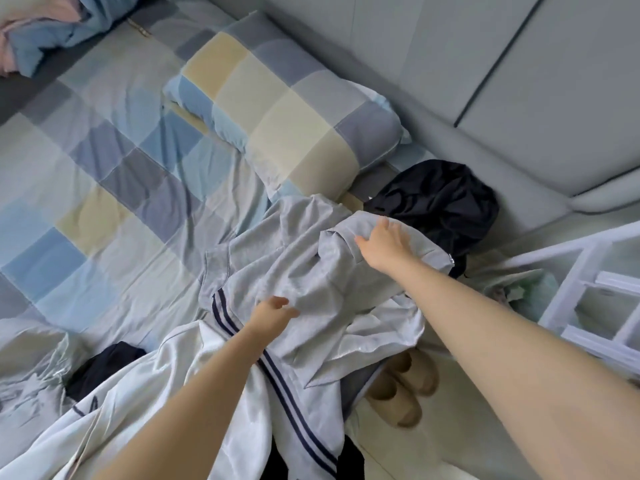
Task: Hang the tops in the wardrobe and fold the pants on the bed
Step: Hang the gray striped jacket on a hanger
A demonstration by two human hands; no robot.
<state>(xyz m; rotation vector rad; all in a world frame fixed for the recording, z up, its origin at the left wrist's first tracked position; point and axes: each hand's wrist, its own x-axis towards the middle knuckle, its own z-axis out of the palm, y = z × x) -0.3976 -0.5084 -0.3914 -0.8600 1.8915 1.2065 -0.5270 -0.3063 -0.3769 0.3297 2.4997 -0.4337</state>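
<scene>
Grey pants (277, 268) with dark side stripes lie spread across the checked bed (104, 168). My right hand (384, 240) rests flat on the far end of the pants, fingers spread, beside a dark garment (440, 202) bunched at the bed's edge. My left hand (273, 311) touches the middle of the grey pants with loosely bent fingers. A white silky garment (138, 393) lies crumpled in front, partly under my left forearm, and another dark garment (104, 368) shows beneath it.
A checked pillow (287, 109) lies at the head of the bed against the grey padded headboard (450, 64). A white shelf frame (595, 296) stands at the right. Tan slippers (401, 389) sit on the floor by the bed. A blue and pink blanket (41, 26) is bundled at the far left.
</scene>
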